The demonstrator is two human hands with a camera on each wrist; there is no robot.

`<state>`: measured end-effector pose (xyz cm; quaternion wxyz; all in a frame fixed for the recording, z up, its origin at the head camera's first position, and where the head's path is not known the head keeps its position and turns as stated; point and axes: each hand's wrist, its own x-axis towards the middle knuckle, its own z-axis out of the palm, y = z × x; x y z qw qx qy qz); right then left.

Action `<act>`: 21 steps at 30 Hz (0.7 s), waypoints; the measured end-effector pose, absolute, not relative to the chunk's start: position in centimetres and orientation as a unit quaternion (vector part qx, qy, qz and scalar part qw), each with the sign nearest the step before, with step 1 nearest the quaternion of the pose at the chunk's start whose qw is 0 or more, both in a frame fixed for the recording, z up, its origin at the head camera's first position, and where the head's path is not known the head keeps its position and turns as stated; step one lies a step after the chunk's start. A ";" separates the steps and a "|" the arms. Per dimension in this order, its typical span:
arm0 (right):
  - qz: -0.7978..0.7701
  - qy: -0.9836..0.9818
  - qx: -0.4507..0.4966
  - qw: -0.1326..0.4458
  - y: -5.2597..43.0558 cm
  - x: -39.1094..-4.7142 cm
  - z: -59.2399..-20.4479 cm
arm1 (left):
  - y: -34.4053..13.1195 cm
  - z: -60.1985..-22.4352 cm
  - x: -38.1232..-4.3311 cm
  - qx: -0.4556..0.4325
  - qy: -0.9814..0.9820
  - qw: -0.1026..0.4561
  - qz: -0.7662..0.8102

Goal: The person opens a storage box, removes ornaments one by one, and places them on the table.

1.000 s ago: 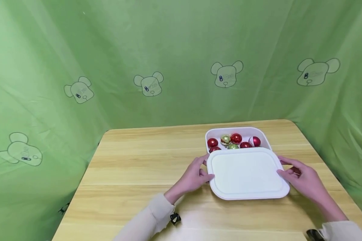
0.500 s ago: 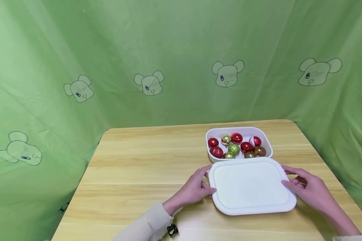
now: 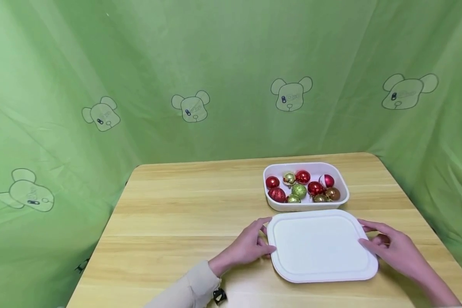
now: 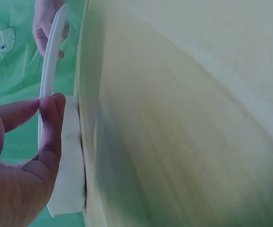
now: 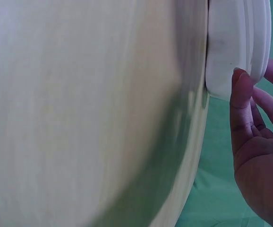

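Observation:
A white rectangular lid (image 3: 323, 246) with rounded corners is held flat above the table in front of the box. My left hand (image 3: 250, 243) pinches its left edge between thumb and fingers, and my right hand (image 3: 394, 250) pinches the right edge the same way. In the left wrist view the lid (image 4: 51, 56) shows edge-on, raised off the tabletop. Just behind it stands the white open box (image 3: 308, 207) holding several Christmas baubles (image 3: 299, 191) in red, green, gold and brown. The right wrist view shows the lid's edge (image 5: 261, 38) between thumb and fingers.
The wooden table (image 3: 185, 205) extends to the left of the box and toward the front. A green curtain (image 3: 231, 128) printed with bear heads hangs behind the table and along both its sides. A small black object (image 3: 219, 295) sits at the left cuff.
Both hands have drawn the lid back toward the person, off the box. The baubles and the box's front wall have come into view. The box has stayed in place.

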<state>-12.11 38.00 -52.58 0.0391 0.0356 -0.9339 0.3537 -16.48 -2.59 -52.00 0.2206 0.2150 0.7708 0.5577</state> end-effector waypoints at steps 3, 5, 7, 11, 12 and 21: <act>0.348 -0.937 0.031 0.023 37.8 -12.3 -52.7 | -2.6 -52.3 -16.8 0.216 0.772 0.221 0.555; 0.346 -0.938 0.028 0.017 37.7 -12.4 -52.8 | -2.6 -52.5 -17.0 0.218 0.775 0.220 0.551; 0.344 -0.939 0.026 0.017 37.7 -12.4 -53.0 | -2.5 -52.7 -17.2 0.223 0.778 0.218 0.545; 0.339 -0.940 0.032 0.022 37.6 -12.5 -53.3 | -2.3 -53.1 -17.3 0.226 0.790 0.212 0.529; 0.338 -0.940 0.032 0.020 37.6 -12.5 -53.4 | -2.3 -53.3 -17.3 0.225 0.792 0.213 0.526; 0.315 -0.949 0.021 -0.012 37.4 -13.2 -53.6 | -2.3 -53.5 -17.7 0.215 0.805 0.208 0.513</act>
